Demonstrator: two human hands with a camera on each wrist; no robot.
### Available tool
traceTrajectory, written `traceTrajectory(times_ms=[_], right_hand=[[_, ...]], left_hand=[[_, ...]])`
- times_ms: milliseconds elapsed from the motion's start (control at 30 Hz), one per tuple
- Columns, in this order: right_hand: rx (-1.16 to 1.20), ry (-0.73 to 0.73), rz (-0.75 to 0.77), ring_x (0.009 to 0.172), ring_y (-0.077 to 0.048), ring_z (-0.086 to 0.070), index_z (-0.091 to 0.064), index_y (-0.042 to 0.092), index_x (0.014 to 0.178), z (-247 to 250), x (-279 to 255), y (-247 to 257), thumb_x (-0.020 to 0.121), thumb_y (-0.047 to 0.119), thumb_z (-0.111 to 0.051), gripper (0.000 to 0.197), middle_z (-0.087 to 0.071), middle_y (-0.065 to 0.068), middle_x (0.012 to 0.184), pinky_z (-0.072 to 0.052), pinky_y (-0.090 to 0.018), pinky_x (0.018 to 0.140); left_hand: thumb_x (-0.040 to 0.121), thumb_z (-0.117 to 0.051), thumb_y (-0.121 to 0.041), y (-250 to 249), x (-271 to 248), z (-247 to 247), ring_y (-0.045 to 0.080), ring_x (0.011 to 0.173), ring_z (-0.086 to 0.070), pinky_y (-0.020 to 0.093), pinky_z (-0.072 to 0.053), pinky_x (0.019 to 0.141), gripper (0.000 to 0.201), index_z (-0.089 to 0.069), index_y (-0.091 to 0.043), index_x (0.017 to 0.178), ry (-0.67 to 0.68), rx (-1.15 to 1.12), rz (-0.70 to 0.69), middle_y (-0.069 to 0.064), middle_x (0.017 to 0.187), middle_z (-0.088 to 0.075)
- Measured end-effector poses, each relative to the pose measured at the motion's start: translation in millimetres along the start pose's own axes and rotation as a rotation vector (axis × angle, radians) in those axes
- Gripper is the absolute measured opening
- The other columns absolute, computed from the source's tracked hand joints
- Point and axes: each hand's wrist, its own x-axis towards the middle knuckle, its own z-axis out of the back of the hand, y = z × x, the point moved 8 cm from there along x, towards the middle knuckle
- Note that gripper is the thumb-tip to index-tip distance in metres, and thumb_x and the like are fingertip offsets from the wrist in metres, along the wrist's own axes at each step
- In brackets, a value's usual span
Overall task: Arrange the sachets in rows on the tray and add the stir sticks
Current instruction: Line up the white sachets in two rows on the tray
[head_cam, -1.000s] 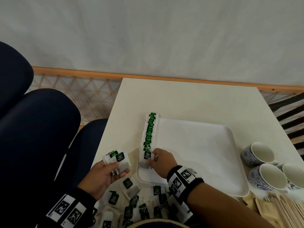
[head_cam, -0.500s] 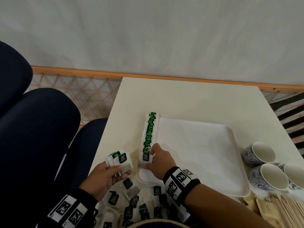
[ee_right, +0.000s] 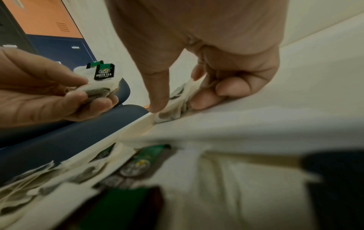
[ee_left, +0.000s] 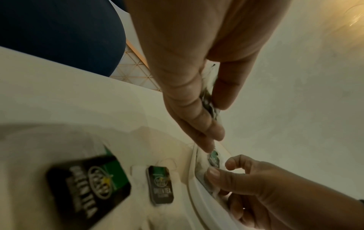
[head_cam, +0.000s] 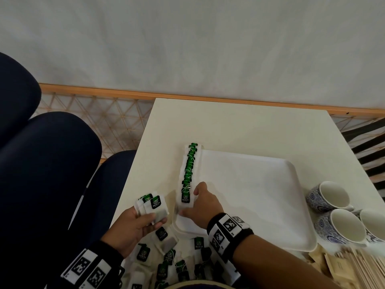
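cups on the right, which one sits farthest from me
The single cup nearest the tray's far right corner; the other two cups sit closer to you.

Each wrist wears a black band bearing white tags printed with black square-pattern markers; the left band meets a dark sleeve, while the right forearm is bare

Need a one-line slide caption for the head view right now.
Right hand sets a tea sachet at the near end of the tray's first row; left hand holds spare sachets.
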Motion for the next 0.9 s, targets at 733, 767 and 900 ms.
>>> traceTrajectory(times_ms=[733, 767, 900], right_hand=[[0.105, 0.091, 0.302, 0.077, -0.017, -0.060, -0.070, 0.013, 0.086, -7, -21, 28, 0.085, 0.035, -0.069, 0.022, -0.068, -0.005, 0.081, -0.048, -0.030, 0.073], [0.099, 0.087, 0.275, 0.075, -0.017, -0.058, -0.069, 0.013, 0.082, -6, -20, 24, 0.084, 0.036, -0.070, 0.023, -0.065, -0.004, 0.077, -0.047, -0.030, 0.071], [0.025, 0.088, 0.160, 0.054, -0.005, -0.040, -0.045, 0.022, 0.054, -1, -18, 7, 0.081, 0.042, -0.073, 0.044, -0.044, 0.009, 0.056, -0.033, -0.020, 0.054]], left_hand=[[0.089, -0.062, -0.002, -4, 8, -16, 0.032, 0.078, -0.067, 0.033, -0.058, 0.069, 0.017, -0.070, -0.004, 0.104, -0.035, 0.245, -0.080, 0.024, 0.098, -0.071], [0.091, -0.060, -0.004, -3, 9, -12, 0.031, 0.077, -0.068, 0.032, -0.058, 0.067, 0.015, -0.069, -0.004, 0.104, -0.066, 0.228, -0.068, 0.022, 0.098, -0.072], [0.094, -0.057, -0.010, -1, 8, 3, 0.033, 0.075, -0.070, 0.031, -0.060, 0.064, 0.013, -0.064, -0.001, 0.099, -0.184, 0.118, -0.049, 0.017, 0.094, -0.065]])
